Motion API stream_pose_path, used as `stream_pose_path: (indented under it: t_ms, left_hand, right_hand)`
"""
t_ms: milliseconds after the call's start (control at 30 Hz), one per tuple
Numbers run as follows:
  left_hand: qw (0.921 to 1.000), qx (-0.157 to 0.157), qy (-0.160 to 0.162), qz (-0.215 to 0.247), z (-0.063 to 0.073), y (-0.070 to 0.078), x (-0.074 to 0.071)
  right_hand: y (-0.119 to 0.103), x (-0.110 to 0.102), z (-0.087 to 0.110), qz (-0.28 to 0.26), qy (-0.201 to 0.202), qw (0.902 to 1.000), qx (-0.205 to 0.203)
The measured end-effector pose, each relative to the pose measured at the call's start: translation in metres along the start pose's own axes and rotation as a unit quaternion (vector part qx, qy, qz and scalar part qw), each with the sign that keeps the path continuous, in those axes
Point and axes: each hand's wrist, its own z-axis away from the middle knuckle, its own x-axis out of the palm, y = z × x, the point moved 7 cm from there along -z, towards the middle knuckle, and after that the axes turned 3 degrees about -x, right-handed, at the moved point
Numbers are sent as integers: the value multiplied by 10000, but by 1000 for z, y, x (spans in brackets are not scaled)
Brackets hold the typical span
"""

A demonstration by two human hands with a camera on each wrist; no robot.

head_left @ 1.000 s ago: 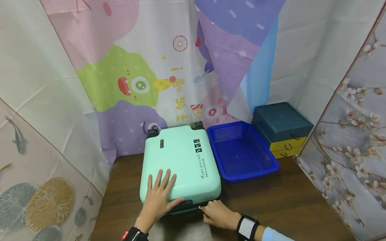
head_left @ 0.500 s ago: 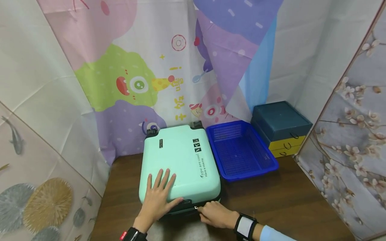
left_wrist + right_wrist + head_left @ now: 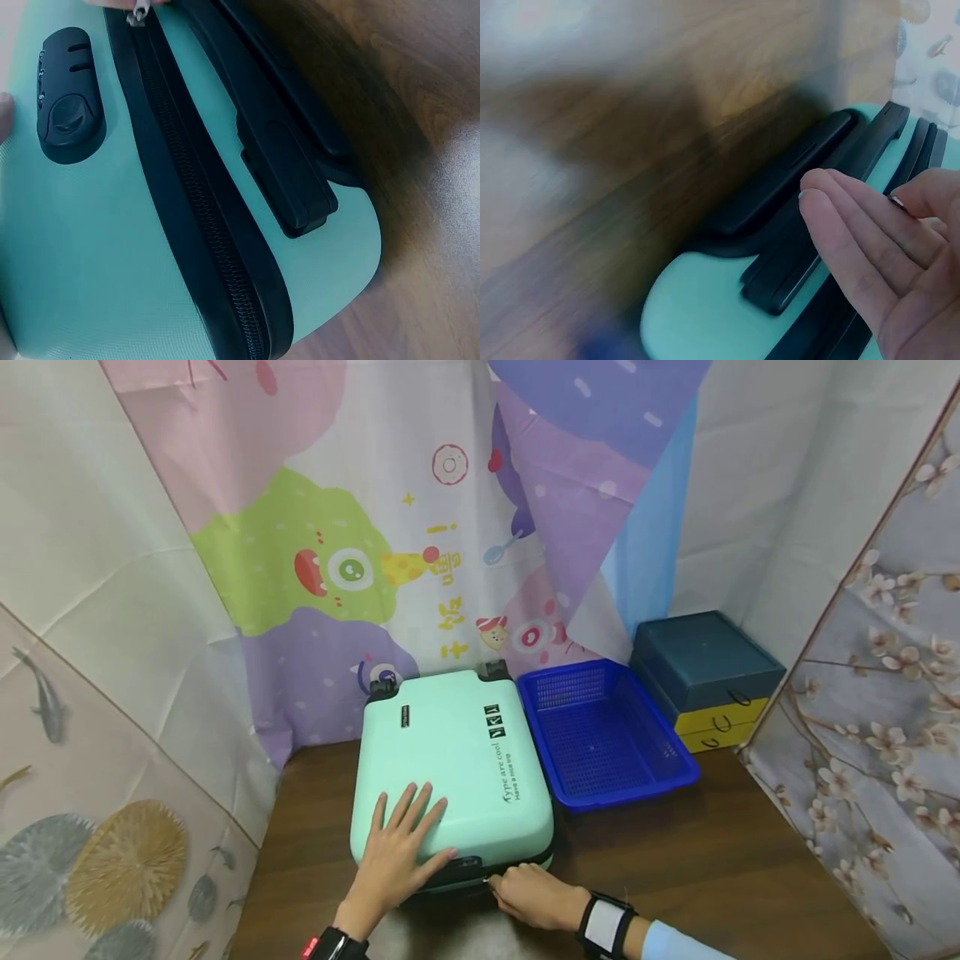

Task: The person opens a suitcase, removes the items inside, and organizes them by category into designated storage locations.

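Note:
A mint-green suitcase lies flat on the brown table, its wheels toward the back curtain. My left hand rests on its lid near the front edge, fingers spread. At the front side my right hand pinches a small metal zipper pull between thumb and index finger. In the right wrist view its other fingers extend over the black carry handle. The zipper runs along the black band, between a black combination lock and the handle.
A blue plastic basket stands right of the suitcase. Behind it, at the back right, is a dark teal box above yellow drawers. A printed curtain hangs behind the table.
My right hand has shifted slightly left along the suitcase's front with the zipper pull. The left hand stays on the lid.

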Motion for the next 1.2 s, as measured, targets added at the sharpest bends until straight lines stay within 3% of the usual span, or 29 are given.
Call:
stream_pose_path:
  t_ms: [300,467,600,700,800,867,933,967,1067,1133,1200]
  left_hand:
    - [10000,31,38,-43,-1,0,0]
    - [10000,65,26,-41,-2,-2,-1]
    - [9995,185,84,250,-2,-3,-3]
    - [9958,469,618,494,-1,4,-10]
    - [9818,1008,1409,781,8,22,-15]
    - [9735,1335,1558,1012,17,37,-10]
    - [9742,1441,1145,1304,27,50,4]
    - [9779,1343,779,1399,32,54,14]
    - [9840,738,-323,1592,46,58,41]
    - [9800,262,-885,1763,52,56,55]
    - [9693,-122,-1251,2114,56,53,66]
  right_hand:
    - [-18,3,-23,-21,-44,9997,-238]
    - [-19,5,-26,-167,-87,9996,-201]
    - [-13,13,-24,-367,-114,9992,-98]
    - [-10,14,-22,-579,-104,9983,-61]
    - [-11,8,-20,-712,-46,9974,-67]
    - [-10,7,-19,-825,-22,9966,-54]
    - [-11,5,-18,-866,22,9962,-80]
    - [-11,5,-17,-868,48,9962,-101]
    - [-14,3,-16,-925,105,9954,-221]
    - [-15,1,-15,-862,172,9957,-304]
    - [-15,0,-14,-773,236,9962,-335]
